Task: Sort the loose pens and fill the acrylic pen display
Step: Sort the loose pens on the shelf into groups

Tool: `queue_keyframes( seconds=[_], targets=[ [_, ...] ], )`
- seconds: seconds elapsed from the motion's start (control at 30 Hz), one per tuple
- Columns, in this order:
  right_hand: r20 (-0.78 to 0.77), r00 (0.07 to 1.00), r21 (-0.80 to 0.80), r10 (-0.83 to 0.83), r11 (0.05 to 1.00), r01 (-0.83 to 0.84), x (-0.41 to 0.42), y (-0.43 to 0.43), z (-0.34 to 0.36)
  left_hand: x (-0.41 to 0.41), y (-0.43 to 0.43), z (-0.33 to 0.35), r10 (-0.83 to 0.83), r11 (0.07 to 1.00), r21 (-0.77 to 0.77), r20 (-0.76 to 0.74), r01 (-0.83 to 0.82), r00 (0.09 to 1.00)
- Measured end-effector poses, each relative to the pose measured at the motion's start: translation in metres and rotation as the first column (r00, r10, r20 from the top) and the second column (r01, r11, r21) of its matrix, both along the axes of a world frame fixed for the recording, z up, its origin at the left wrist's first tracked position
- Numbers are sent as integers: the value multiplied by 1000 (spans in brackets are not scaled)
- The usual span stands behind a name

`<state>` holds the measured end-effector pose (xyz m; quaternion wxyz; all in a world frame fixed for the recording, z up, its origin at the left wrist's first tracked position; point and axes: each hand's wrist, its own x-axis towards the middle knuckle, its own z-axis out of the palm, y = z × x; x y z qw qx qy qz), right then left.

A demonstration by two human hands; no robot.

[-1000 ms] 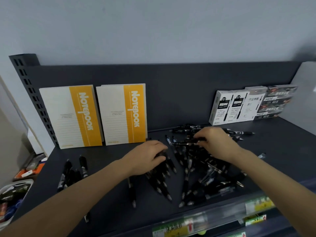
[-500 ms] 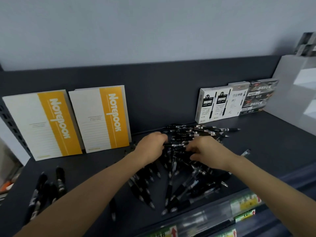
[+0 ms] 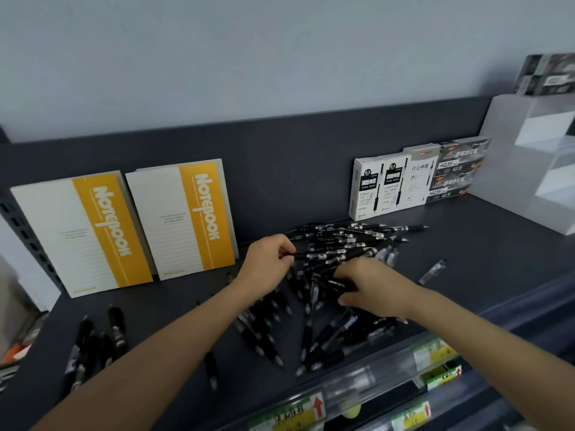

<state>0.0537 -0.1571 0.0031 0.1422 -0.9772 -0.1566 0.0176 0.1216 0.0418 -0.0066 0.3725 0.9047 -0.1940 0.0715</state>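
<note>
Black pens (image 3: 339, 241) lie heaped on the shelf (image 3: 473, 262); my left hand (image 3: 267, 267) pinches one by its end, my right hand (image 3: 371, 289) curls round another, separating matching kinds, I judge, before loading the frosted stand (image 3: 513, 181) far right.

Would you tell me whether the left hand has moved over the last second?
Yes. The left hand moved right and back, away from the right notebook.

the left hand (image 3: 267, 265) pinches a black pen (image 3: 329, 255) at the left edge of the pen pile (image 3: 351, 236). the right hand (image 3: 370, 287) grips a second pen (image 3: 336, 283) at the pile's near side. two notebooks (image 3: 186, 216) lean left of the pile, and pen boxes (image 3: 413, 178) stand behind it.
</note>
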Motion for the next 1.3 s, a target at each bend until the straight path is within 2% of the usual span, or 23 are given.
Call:
queue_keyframes(
  seconds=[0.1, 0.23, 0.33, 0.43, 0.5, 0.57, 0.67, 0.8, 0.9, 1.07, 1.3],
  targets=[
    [28, 1000, 2, -15, 1000, 15, -4, 5, 1, -6, 5, 0, 13, 1000, -19, 58, -12, 998],
    [43, 991, 180, -123, 977, 113, -4, 13, 15, -13, 23, 14, 80, 985, -166, 155, -54, 985],
    [-30, 982, 439, -186, 880, 180, 1, 34, 27, -17, 51, 26, 165, 935, -340, 150, -106, 975],
    [-190, 975, 641, -112, 738, 209, 6, 72, 32, -27, 86, 40, 223, 853, -499, 83, -153, 971],
    [-282, 959, 703, -30, 674, 227, 9, 105, 34, -34, 112, 47, 276, 830, -519, 64, -205, 959],
    [-311, 950, 696, 13, 684, 219, 11, 139, 34, -41, 141, 50, 347, 848, -448, 66, -283, 936],
    [-302, 953, 660, 33, 728, 185, 11, 192, 31, -50, 183, 46, 454, 869, -252, 68, -425, 888],
    [-314, 947, 604, 73, 785, 140, 8, 246, 20, -63, 229, 37, 564, 825, -20, 88, -565, 821],
    [-263, 964, 492, 51, 866, 88, 9, 271, 8, -70, 252, 25, 580, 804, 116, 61, -583, 812],
    [-264, 964, 374, -11, 921, 113, 12, 290, -6, -73, 262, 3, 573, 802, 199, 11, -563, 820],
    [-173, 984, 182, 35, 983, -3, 5, 286, -4, -82, 260, -18, 574, 790, 239, 38, -565, 818]
  ],
)
